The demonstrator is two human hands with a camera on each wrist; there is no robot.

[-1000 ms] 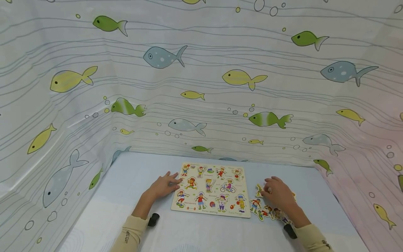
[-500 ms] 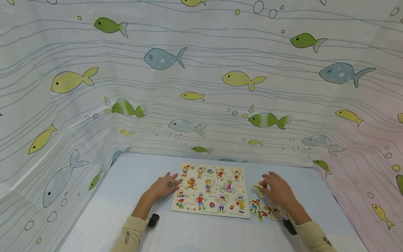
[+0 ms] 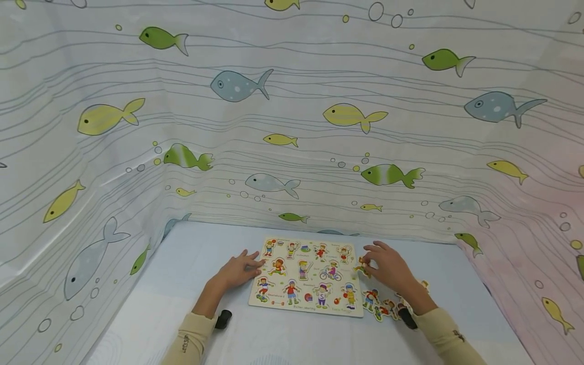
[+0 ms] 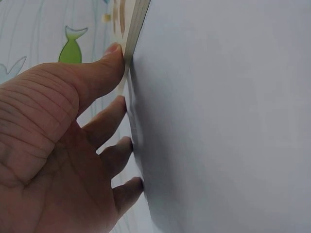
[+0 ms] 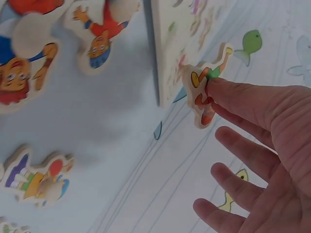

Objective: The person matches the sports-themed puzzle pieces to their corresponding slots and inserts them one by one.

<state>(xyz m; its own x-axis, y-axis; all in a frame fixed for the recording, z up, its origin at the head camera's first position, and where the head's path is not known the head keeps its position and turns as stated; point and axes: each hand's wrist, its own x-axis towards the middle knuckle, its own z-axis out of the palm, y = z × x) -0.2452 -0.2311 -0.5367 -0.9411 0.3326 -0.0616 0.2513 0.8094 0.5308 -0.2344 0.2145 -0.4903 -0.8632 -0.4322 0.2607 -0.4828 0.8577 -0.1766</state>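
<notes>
A wooden puzzle board point(image 3: 290, 271) printed with children playing sports lies on the table. My left hand point(image 3: 239, 271) rests at its left edge, fingers spread; in the left wrist view the thumb point(image 4: 104, 68) touches the board's edge. Just off the board's right side, my right hand point(image 3: 390, 266) pinches a wooden puzzle piece point(image 5: 203, 99) between thumb and index finger. That piece shows a running figure in green and orange and is held tilted above the table. The other fingers of this hand are spread.
Several loose puzzle pieces point(image 3: 371, 299) lie right of the board, beneath and near my right forearm. One with a red ball point(image 5: 39, 182) lies apart in the right wrist view. A fish-patterned curtain point(image 3: 315, 167) encloses the table point(image 3: 214, 235).
My right hand has lifted the running-figure piece from among the loose ones and moved left with it to the board's right edge. The left hand stays in place.
</notes>
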